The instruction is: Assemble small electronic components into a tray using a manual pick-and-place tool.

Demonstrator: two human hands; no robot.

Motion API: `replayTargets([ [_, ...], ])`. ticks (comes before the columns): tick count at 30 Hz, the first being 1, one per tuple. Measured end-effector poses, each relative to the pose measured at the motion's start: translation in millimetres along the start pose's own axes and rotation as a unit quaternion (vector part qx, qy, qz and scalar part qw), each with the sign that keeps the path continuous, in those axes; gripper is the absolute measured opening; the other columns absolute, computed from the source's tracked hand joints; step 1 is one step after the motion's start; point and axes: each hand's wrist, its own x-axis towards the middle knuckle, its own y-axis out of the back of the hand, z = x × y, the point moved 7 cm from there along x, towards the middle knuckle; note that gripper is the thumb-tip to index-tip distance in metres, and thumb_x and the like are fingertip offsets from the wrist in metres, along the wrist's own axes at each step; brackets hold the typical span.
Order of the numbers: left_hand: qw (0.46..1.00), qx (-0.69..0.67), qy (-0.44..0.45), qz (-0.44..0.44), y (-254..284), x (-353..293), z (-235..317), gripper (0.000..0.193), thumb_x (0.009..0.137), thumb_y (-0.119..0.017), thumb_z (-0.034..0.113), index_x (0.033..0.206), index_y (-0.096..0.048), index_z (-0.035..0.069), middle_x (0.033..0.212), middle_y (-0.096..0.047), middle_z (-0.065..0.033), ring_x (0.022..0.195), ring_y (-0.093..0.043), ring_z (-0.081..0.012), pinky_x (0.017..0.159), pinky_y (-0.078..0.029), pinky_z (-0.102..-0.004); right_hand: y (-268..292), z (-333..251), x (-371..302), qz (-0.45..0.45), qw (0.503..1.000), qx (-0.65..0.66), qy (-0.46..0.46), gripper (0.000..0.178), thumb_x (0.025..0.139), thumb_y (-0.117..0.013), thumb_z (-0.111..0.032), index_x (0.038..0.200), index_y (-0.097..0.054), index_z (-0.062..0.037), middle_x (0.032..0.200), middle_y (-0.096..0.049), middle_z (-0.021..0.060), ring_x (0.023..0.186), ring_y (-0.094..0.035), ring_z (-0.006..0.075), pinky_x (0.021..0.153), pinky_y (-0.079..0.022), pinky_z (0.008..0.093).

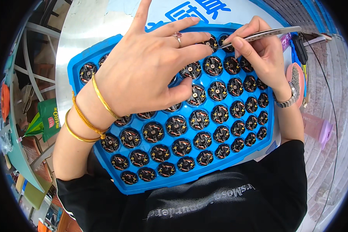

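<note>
pinching metal tweezers (265,33) in right hand (259,54) at far edge of blue tray (104,170), left hand (150,69) spread flat, released, over round black parts (176,125)

Your left hand (150,65) covers a block of pockets in the upper middle of the blue tray (104,50), so what sits in them can't be told. Its index fingertip is cut off at the top edge. The tweezers (259,34) tip is lost among the parts at top centre. Tray's near edge is hidden behind your dark shirt (205,197).
</note>
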Motion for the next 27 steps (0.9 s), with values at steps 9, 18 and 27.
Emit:
replayTargets([
  [9,1.000,-0.005,-0.005,0.013,0.2,0.2,0.0,0.046,0.087,-0.057,0.036,0.125,-0.059,0.009,0.137,-0.055,-0.0115,0.137,-0.041,-0.0320,0.101,-0.006,-0.0820,2.8,-2.7,-0.6,0.037,0.998,-0.055,0.021,0.014,0.096,-0.061,-0.012,0.097,-0.050,-0.0026,0.097,-0.068,0.0105,0.073,-0.056,0.0053,0.066,-0.046,0.0186],
  [18,1.000,-0.001,-0.001,-0.002,-1.3,1.3,1.2,0.047,0.087,-0.056,0.036,0.125,-0.059,0.008,0.138,-0.054,-0.0121,0.137,-0.040,-0.0323,0.101,-0.006,-0.0822,2.4,2.1,-2.8,0.016,0.998,-0.049,0.019,0.013,0.096,-0.060,-0.010,0.097,-0.050,-0.0029,0.094,-0.067,0.0097,0.071,-0.054,0.0052,0.064,-0.045,0.0181],
  [27,1.000,-0.008,0.005,-0.004,-3.2,1.3,2.0,0.047,0.087,-0.055,0.036,0.125,-0.059,0.009,0.138,-0.054,-0.0116,0.137,-0.040,-0.0324,0.101,-0.006,-0.0824,6.0,1.3,-1.2,0.040,0.998,-0.038,0.023,0.014,0.097,-0.060,-0.012,0.097,-0.049,-0.0028,0.095,-0.068,0.0100,0.071,-0.055,0.0056,0.065,-0.046,0.0181],
])
